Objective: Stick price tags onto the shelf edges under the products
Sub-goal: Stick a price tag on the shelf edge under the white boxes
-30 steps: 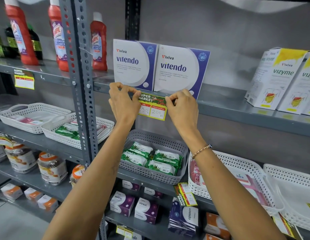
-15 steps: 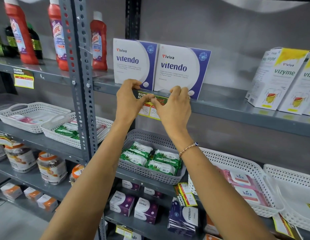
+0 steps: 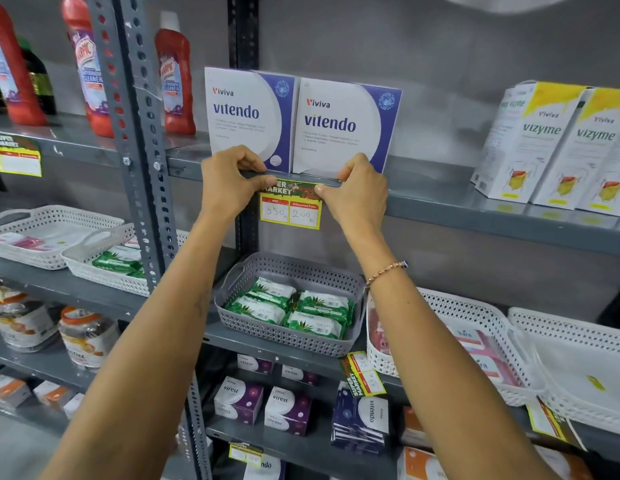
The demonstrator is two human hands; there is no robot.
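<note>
A yellow and green price tag [image 3: 290,210] reading 350 and 200 hangs on the front edge of the grey shelf [image 3: 457,202], below two white and purple vitendo boxes [image 3: 339,126]. My left hand [image 3: 229,183] pinches the tag's top left corner against the shelf edge. My right hand [image 3: 358,192] presses the top right corner with thumb and fingers. The tag's upper strip is partly hidden by my fingers.
Red cleaner bottles [image 3: 175,74] stand left of the perforated upright post [image 3: 135,133]. Vizyme boxes [image 3: 530,143] stand at right. Below sits a grey basket [image 3: 232,306] of green packets, with white baskets [image 3: 474,313] beside it. Another tag [image 3: 18,157] hangs at far left.
Both hands came together at the tag's middle, then slid apart along its top to the corners. The tag now lies flat against the shelf edge.
</note>
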